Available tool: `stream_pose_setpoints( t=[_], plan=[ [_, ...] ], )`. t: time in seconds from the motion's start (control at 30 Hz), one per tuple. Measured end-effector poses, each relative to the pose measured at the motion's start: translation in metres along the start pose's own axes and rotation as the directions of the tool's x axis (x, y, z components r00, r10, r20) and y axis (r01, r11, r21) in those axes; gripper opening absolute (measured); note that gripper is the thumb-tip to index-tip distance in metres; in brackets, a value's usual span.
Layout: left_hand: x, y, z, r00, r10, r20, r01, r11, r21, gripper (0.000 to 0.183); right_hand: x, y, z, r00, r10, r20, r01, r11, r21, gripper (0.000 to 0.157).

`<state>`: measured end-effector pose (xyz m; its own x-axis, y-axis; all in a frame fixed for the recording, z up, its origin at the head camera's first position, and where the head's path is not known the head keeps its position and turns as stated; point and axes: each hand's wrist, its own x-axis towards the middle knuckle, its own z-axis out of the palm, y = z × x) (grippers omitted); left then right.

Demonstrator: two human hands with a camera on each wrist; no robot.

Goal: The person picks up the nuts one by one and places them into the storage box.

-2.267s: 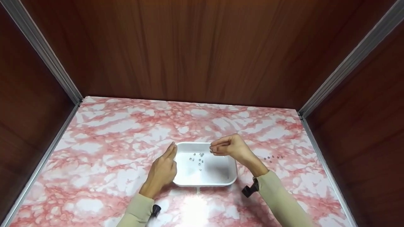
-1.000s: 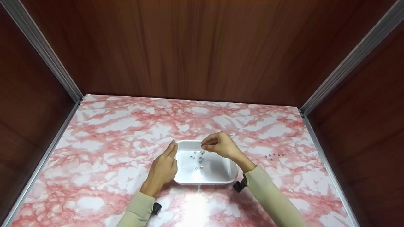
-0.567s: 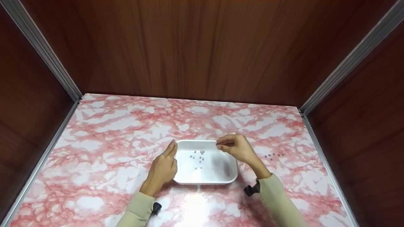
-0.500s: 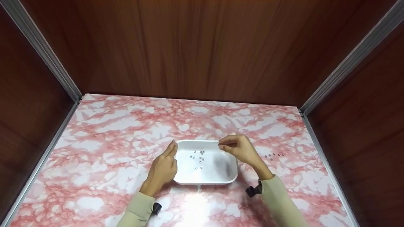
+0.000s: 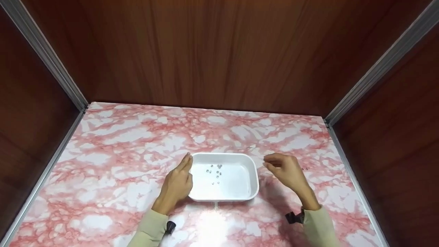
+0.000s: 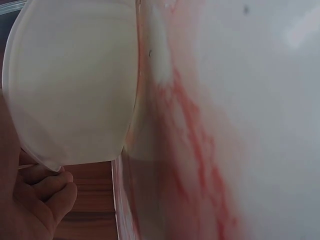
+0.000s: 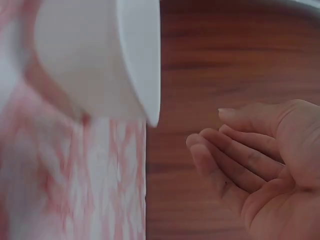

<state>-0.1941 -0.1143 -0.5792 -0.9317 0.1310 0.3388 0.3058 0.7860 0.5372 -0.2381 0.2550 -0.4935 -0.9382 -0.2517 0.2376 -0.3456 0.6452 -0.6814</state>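
A white rectangular tray [image 5: 236,199] stands near the middle of the tabletop in the head view. Several small grey pieces [image 5: 217,172], perhaps nuts or rings but too tiny to be sure, lie scattered over the left half of its floor. My left hand [image 5: 177,183] grips the tray's left side; the left wrist view shows its curled fingers [image 6: 52,192] at the rim. To the right of the tray, in the air, is my right hand [image 5: 287,171]. Its fingers are loosely bent with a gap to the thumb, and nothing is held, as the right wrist view shows.
More small grey pieces [image 5: 306,168] lie on the red-and-white marbled tabletop [image 5: 130,144], partly hidden behind my right hand. Dark wood panels [image 5: 205,55] enclose the back and sides, with metal rails [image 5: 380,70] at the corners.
My right hand brought a small piece over the tray, and one more piece now lies near the tray's front. The hand has since moved right, past the rim. My left hand stays put.
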Motion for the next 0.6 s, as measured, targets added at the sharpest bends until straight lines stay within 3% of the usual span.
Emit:
stream_pose_setpoints(
  t=[0.23,0.43,0.6],
  plan=[
    [-0.001,0.001,-0.002,1.0,0.003,-0.013,-0.003,1.0,0.019,0.055,-0.015,0.02,-0.011,1.0,-0.001,-0.015,-0.001,0.987,-0.163,0.02],
    [0.001,0.001,-0.002,1.0,0.002,-0.01,-0.002,1.0,0.018,0.055,-0.022,0.047,-0.018,0.998,-0.07,-0.001,0.066,0.947,-0.316,0.023],
    [0.0,0.001,-0.001,1.0,0.004,-0.011,-0.003,1.0,0.014,0.055,-0.027,0.07,-0.025,0.995,-0.1,0.025,0.102,0.923,-0.372,0.024]
  ],
)
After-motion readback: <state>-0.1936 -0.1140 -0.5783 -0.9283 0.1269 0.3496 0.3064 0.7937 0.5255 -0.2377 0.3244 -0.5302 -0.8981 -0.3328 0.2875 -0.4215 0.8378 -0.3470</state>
